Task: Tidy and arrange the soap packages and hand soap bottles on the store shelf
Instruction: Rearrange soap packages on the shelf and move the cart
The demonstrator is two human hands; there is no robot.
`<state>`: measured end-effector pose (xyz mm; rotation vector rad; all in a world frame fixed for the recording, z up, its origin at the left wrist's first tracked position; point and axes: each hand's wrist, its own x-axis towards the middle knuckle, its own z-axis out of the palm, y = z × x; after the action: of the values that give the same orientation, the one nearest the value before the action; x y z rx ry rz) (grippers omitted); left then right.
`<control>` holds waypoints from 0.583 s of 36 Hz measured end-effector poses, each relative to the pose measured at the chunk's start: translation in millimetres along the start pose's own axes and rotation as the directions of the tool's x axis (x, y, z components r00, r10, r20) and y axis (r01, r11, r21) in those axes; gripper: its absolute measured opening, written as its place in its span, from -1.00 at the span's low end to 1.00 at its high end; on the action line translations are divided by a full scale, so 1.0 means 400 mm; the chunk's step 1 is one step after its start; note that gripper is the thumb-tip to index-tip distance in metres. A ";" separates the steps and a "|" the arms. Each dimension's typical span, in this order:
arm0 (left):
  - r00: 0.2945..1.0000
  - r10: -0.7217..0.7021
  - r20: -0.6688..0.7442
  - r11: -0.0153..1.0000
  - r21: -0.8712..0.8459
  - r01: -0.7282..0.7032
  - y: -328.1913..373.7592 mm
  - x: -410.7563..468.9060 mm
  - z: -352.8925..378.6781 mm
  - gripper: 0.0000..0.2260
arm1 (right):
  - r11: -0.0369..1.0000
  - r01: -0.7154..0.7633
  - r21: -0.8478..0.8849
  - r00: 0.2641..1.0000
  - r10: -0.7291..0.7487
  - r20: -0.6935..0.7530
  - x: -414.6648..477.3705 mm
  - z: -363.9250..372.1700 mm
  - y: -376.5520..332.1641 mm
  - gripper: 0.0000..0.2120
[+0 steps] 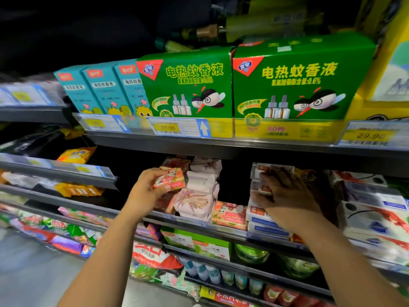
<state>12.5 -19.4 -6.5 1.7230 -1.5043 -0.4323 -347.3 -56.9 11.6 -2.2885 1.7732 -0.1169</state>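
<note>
Your left hand [150, 187] held a small orange soap pack [170, 179], thumb on its near face and fingers curled round the far side. You held it up in the air, just in front of the stack of pink soap packs [199, 196] in the middle of the shelf [221, 228]. The pack sat tilted, its right end close to the pink stack, but you could not tell whether the two touched.

Your right hand [285, 191] lay on the stack of white soap boxes [263, 220] to the right of the pink ones. Its fingers were spread over the upper boxes and the thumb was down on the front. The hand was blurred, so you could not tell whether it gripped a box or only rested there.

Between the pink stack and the white boxes, another orange pack [230, 214] lay flat at the shelf's front edge.

On the shelf above stood two large green boxes [296, 83] side by side, with teal boxes [99, 89] to their left and a price tag [179, 127] on the rail below.
</note>
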 end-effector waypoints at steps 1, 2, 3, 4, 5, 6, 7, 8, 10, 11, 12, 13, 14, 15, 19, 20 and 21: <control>1.000 -0.024 0.013 0.999 -0.023 0.024 -0.008 0.007 -0.009 -0.70 | 1.000 -0.001 0.000 1.000 0.001 0.000 0.000 0.002 0.000 -0.30; 0.998 -0.047 0.029 0.997 -0.059 0.049 -0.013 0.013 -0.016 -0.72 | 1.000 -0.002 0.002 1.000 0.002 -0.003 0.000 0.004 0.000 -0.24; 0.997 -0.067 0.043 0.994 -0.088 0.070 -0.016 0.018 -0.021 -0.74 | 1.000 -0.001 0.003 1.000 0.001 -0.009 0.000 0.006 0.001 -0.17; 0.996 -0.075 0.055 0.992 -0.100 0.080 -0.021 0.024 -0.024 -0.76 | 1.000 -0.001 0.003 1.000 0.001 -0.011 0.000 0.006 0.002 -0.14; 0.996 -0.070 0.063 0.994 -0.082 0.075 -0.024 0.027 -0.026 -0.78 | 1.000 -0.001 0.004 1.000 0.001 -0.013 0.000 0.007 0.004 -0.16; 0.995 -0.063 0.073 0.996 -0.055 0.068 -0.027 0.030 -0.027 -0.79 | 1.000 0.002 0.007 1.000 -0.002 -0.014 -0.001 0.007 0.005 -0.22; 0.994 -0.056 0.090 0.998 -0.036 0.059 -0.030 0.032 -0.026 -0.80 | 1.000 0.006 0.009 1.000 -0.006 -0.019 -0.003 0.006 0.005 -0.28; 0.992 -0.051 0.112 0.998 -0.033 0.055 -0.037 0.034 -0.024 -0.79 | 1.000 0.010 0.011 1.000 -0.010 -0.026 -0.004 0.005 0.006 -0.31; 0.984 -0.047 0.173 0.997 -0.049 0.057 -0.048 0.032 -0.016 -0.75 | 1.000 0.013 0.010 0.999 -0.013 -0.032 -0.005 0.004 0.006 -0.31; 0.979 -0.046 0.200 0.998 -0.038 0.055 -0.055 0.030 -0.012 -0.74 | 1.000 0.016 0.010 0.999 -0.016 -0.033 -0.005 0.004 0.006 -0.30; 0.976 -0.053 0.211 0.998 -0.024 0.059 -0.061 0.030 -0.008 -0.75 | 1.000 0.022 0.011 0.999 -0.022 -0.036 -0.006 0.003 0.006 -0.30; 0.976 -0.061 0.208 0.998 -0.005 0.064 -0.063 0.030 -0.006 -0.76 | 1.000 0.027 0.013 0.999 -0.026 -0.036 -0.006 0.002 0.007 -0.31; 0.979 -0.064 0.193 0.998 0.005 0.064 -0.068 0.032 -0.004 -0.78 | 0.999 0.031 0.014 0.999 -0.030 -0.037 -0.006 0.001 0.008 -0.33; 0.982 -0.054 0.178 0.998 0.027 0.050 -0.069 0.033 -0.003 -0.78 | 0.999 0.034 0.015 0.999 -0.033 -0.036 -0.005 0.000 0.009 -0.34; 0.998 0.013 0.062 0.983 0.180 -0.024 -0.069 0.040 0.006 -0.76 | 0.999 0.041 0.029 0.999 -0.040 -0.033 -0.003 -0.004 0.010 -0.34; 0.999 0.010 0.032 0.980 0.196 -0.016 -0.061 0.038 0.009 -0.75 | 0.998 0.042 0.035 0.999 -0.041 -0.032 -0.004 -0.006 0.010 -0.34; 1.000 0.004 0.007 0.979 0.204 -0.006 -0.054 0.035 0.013 -0.74 | 0.998 0.042 0.039 0.999 -0.041 -0.031 -0.005 -0.007 0.009 -0.35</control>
<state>26.5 -34.6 -22.5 1.8762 -1.6036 -0.2888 -351.7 -56.2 13.8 -2.3080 1.7226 -0.1933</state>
